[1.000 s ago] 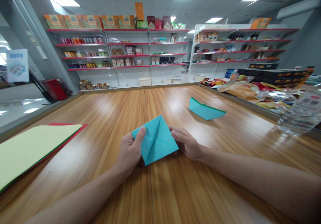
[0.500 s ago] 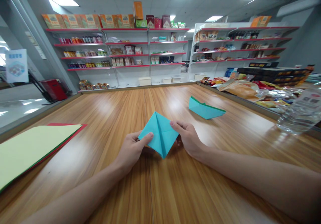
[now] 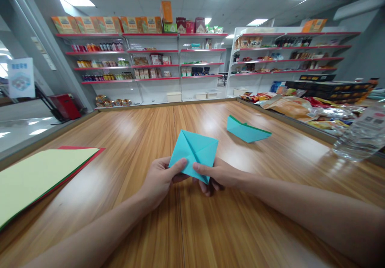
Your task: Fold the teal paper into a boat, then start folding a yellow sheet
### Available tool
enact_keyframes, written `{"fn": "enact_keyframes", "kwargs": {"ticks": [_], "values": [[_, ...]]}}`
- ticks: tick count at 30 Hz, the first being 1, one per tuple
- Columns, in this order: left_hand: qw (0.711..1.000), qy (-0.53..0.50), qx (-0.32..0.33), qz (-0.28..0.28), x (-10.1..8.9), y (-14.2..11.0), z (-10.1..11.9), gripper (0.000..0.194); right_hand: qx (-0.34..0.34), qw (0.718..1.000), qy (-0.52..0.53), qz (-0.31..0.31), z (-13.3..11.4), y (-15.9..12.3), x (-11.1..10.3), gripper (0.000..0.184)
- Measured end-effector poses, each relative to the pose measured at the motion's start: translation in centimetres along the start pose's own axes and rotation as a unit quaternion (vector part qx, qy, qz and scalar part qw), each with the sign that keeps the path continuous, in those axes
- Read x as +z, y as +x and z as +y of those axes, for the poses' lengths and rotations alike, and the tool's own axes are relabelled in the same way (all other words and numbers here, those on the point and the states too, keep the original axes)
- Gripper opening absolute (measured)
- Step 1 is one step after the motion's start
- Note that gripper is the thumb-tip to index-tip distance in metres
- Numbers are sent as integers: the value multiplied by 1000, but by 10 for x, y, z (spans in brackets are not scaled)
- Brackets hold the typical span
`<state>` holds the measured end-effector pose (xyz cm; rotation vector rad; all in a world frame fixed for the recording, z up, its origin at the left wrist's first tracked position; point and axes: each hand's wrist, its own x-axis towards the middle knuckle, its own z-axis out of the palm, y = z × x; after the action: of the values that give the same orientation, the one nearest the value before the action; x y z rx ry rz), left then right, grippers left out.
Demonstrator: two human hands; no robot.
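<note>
A blue sheet of paper folded into a square, with a crease running diagonally across it, is held above the table. My left hand pinches its left lower edge, thumb on top and fingers beneath. My right hand grips the lower right part, its thumb lying on the front face and its fingers curled underneath. Farther back and to the right, a folded blue paper boat with a green upper edge rests on the table, apart from both hands.
Yellow, green and red paper sheets lie stacked at the left of the wooden table. A clear plastic bottle stands at the right edge, near packaged snacks. Stocked shelves line the back.
The folded paper has turned, its top corner tipping left. My right hand has moved from the right corner down to the lower edge, closer to my left hand.
</note>
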<state>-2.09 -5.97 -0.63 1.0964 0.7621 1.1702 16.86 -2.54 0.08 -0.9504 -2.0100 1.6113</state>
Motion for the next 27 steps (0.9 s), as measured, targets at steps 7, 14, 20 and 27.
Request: {"fn": "enact_keyframes", "kwargs": {"ticks": [7, 14, 20, 27], "values": [[996, 43, -51, -57, -7, 1, 5, 27, 0, 999, 20, -50, -4, -1, -4, 54], [991, 41, -71, -110, -8, 2, 4, 31, 14, 990, 103, -98, -4, -1, -8, 45], [993, -13, -65, -95, -4, 1, 3, 30, 9, 965, 203, -169, 0, -1, -5, 37], [998, -4, -41, -56, -1, -4, 4, 29, 31, 934, 298, -193, -5, -2, -5, 33]]}}
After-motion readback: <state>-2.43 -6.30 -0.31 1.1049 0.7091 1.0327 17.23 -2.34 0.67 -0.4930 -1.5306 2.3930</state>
